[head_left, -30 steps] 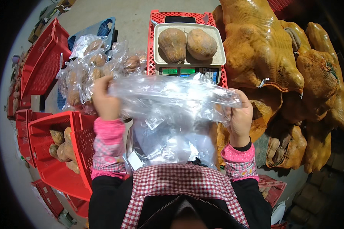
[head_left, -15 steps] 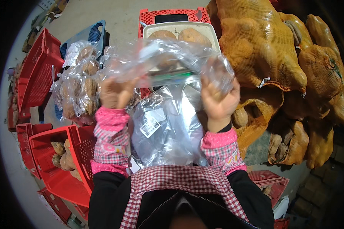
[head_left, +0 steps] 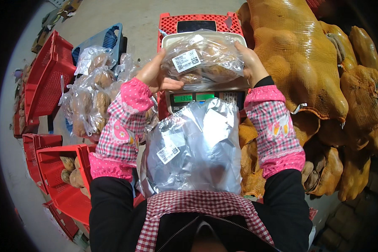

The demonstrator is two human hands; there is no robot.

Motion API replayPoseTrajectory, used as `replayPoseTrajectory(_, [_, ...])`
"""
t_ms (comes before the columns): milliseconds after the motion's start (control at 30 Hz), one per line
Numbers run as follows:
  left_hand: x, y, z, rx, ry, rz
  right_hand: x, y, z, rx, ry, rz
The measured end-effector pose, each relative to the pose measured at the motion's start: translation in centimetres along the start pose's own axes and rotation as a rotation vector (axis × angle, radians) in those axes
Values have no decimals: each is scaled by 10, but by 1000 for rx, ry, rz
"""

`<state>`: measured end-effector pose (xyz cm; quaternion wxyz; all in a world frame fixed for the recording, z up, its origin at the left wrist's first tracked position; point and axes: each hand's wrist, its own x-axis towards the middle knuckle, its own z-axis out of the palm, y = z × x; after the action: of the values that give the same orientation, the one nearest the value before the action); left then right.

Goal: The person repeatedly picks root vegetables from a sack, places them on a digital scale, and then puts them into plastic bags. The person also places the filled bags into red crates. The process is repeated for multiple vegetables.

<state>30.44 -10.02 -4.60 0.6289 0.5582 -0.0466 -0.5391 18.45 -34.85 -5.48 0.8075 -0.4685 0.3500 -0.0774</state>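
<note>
A clear plastic bag [head_left: 222, 59] with a white label lies over large brown tubers on the pale tray of a scale [head_left: 187, 98]. Whether the tubers are inside the bag or under it, I cannot tell. My left hand [head_left: 157, 75] is open at the bag's left edge, thumb up and fingers stretched along its near side. At the right edge my right hand [head_left: 251, 63] grips the plastic, thumb on top, its other fingers partly hidden. Nearer to me lies a stack of flat, shiny clear bags [head_left: 189, 159], also labelled.
Filled clear bags of tubers [head_left: 88, 101] are piled on a blue crate [head_left: 115, 35] at left. Red crates [head_left: 46, 75] stand farther left, one holding loose tubers [head_left: 75, 176]. Bulging orange mesh sacks [head_left: 298, 59] crowd the right. A red crate [head_left: 235, 25] is beneath the scale.
Both hands have moved forward, bringing the blurred clear bag from above the scale down onto its tray. The scale's green display and the stacked bags are now more exposed.
</note>
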Motion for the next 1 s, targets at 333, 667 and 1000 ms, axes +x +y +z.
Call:
replayPoseTrajectory(333, [48,40,-2,-181,-70,88,48,-33,5,204,-309,-298])
replayPoseTrajectory(667, [10,69,16,348,379,828,-64,-134,21,-818,-514,-578])
replayPoseTrajectory(1000, [-54,78,102,146,-344,737,-134,-120,57,-412,-559,-285])
